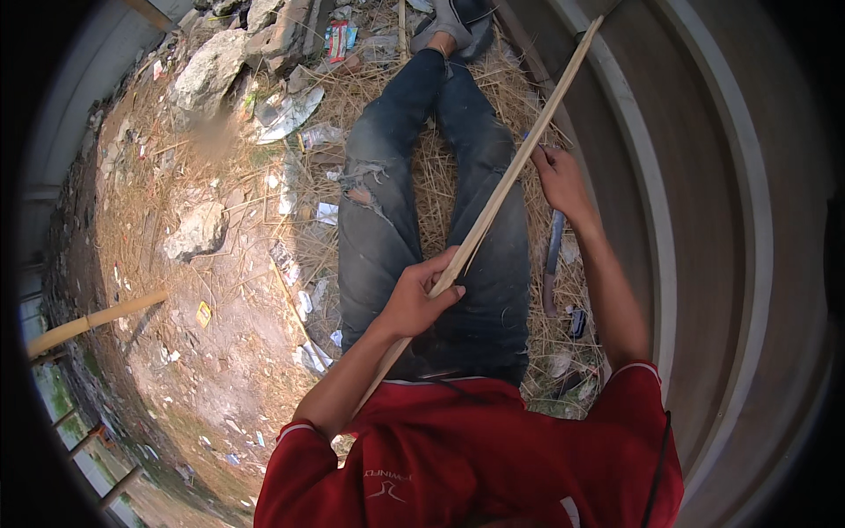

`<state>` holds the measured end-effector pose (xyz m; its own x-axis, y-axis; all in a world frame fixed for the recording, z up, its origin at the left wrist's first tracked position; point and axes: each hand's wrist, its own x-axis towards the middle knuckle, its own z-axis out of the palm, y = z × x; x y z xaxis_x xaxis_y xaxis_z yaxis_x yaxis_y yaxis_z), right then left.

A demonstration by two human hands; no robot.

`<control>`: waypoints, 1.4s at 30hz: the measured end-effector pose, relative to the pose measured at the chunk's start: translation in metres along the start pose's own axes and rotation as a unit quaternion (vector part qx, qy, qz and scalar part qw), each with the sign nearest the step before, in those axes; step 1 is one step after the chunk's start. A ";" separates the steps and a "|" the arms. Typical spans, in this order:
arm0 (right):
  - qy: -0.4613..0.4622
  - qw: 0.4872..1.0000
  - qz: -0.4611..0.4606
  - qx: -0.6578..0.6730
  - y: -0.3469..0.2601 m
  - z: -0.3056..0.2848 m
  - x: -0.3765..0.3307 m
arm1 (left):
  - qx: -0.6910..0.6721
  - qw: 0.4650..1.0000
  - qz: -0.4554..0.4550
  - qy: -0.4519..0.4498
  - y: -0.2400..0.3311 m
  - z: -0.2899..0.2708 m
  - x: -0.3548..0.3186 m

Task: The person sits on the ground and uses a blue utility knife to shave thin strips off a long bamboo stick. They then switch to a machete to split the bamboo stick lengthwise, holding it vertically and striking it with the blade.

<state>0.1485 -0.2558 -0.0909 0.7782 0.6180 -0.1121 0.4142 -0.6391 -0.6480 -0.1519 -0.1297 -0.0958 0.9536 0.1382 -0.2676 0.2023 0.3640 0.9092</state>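
A long pale strip of split bamboo [502, 189] runs slantwise across my lap, from beside my left forearm up to the corrugated wall at upper right. My left hand [421, 297] is closed round its lower half, thumb on top. Thin splinters stick out along its edge just above that hand. My right hand [561, 183] is beside the upper half, fingers curled in a pinch. A small blue bit shows near those fingertips, but what they hold is mostly hidden. Below the right hand, a blue-grey bar [554, 242] with a brown end lies on the straw.
My outstretched legs [387, 229] in torn dark trousers rest on straw. The corrugated wall [704, 176] rises close on the right. Rocks [209, 70] and scattered litter lie left and far. A bamboo pole [97, 323] juts in from the left.
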 end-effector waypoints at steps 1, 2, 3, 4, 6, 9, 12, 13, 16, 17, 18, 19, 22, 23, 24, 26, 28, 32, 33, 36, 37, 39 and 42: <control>-0.001 1.000 0.008 0.022 -0.004 0.002 -0.005 | -0.001 1.000 0.007 0.012 0.003 -0.002 0.005; -0.002 0.999 0.016 0.044 -0.009 0.004 -0.013 | -0.001 1.000 0.014 0.024 0.006 -0.003 0.010; 0.000 0.997 0.024 0.067 -0.016 0.006 -0.021 | 0.001 0.999 0.021 0.034 0.010 -0.006 0.014; -0.005 0.997 0.016 0.071 -0.024 0.009 -0.029 | 0.002 0.999 0.027 0.042 0.012 -0.008 0.018; -0.015 0.997 0.002 0.077 -0.040 0.018 -0.048 | 0.016 0.997 0.011 0.077 0.015 -0.014 0.020; -0.085 0.989 -0.094 0.077 -0.060 0.030 -0.077 | 0.034 0.994 -0.051 0.090 0.032 -0.018 0.020; -0.167 0.974 -0.150 0.012 -0.076 0.040 -0.099 | 0.041 0.992 -0.074 0.090 0.033 -0.022 0.023; -0.182 0.970 -0.163 -0.008 -0.080 0.043 -0.101 | 0.042 0.993 -0.067 0.093 0.032 -0.021 0.024; -0.156 0.977 -0.139 -0.036 -0.087 0.046 -0.098 | 0.054 0.993 0.003 0.101 0.013 -0.020 0.027; -0.148 0.977 -0.147 -0.039 -0.084 0.048 -0.095 | 0.064 0.994 0.020 0.091 0.005 -0.026 0.028; -0.140 0.977 -0.154 -0.041 -0.079 0.052 -0.090 | 0.073 0.993 0.036 0.080 0.005 -0.028 0.027; -0.133 0.977 -0.161 -0.043 -0.075 0.053 -0.085 | 0.079 0.993 0.039 0.079 0.005 -0.030 0.027; -0.128 0.975 -0.160 -0.083 -0.071 0.052 -0.071 | 0.088 0.992 0.044 0.079 0.007 -0.033 0.027; -0.128 0.974 -0.163 -0.092 -0.071 0.055 -0.069 | 0.087 0.992 0.042 0.081 0.006 -0.036 0.027; -0.125 0.973 -0.165 -0.101 -0.072 0.059 -0.066 | 0.087 0.992 0.040 0.081 0.006 -0.040 0.028; -0.087 0.985 -0.120 -0.092 -0.071 0.057 -0.048 | 0.090 0.992 0.037 0.075 0.004 -0.048 0.027; -0.035 0.998 -0.015 -0.059 -0.055 0.030 0.000 | 0.087 0.994 0.014 0.059 0.000 -0.047 0.008; -0.018 0.989 -0.013 -0.145 -0.012 -0.004 0.040 | 0.072 0.996 -0.042 0.025 -0.007 -0.040 -0.029; -0.020 0.988 -0.023 -0.152 -0.015 -0.004 0.043 | 0.059 0.997 -0.053 0.027 -0.009 -0.038 -0.031; 0.006 0.993 0.032 -0.117 -0.012 -0.010 0.068 | 0.021 0.996 -0.073 0.041 -0.010 -0.039 -0.025; 0.023 0.993 0.063 -0.093 -0.010 -0.015 0.082 | 0.033 0.997 -0.064 0.032 -0.008 -0.040 -0.031; 0.066 0.988 0.063 -0.126 0.026 -0.035 0.104 | 0.065 0.997 -0.043 0.010 -0.004 -0.046 -0.049; 0.070 0.983 0.066 -0.159 0.026 -0.041 0.121 | 0.035 0.997 -0.067 0.012 0.008 -0.042 -0.060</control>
<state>0.2729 -0.2167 -0.0904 0.8837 0.4643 -0.0599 0.4137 -0.8344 -0.3642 -0.2169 -0.0960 -0.0863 0.9119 0.1150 -0.3940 0.3426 0.3151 0.8851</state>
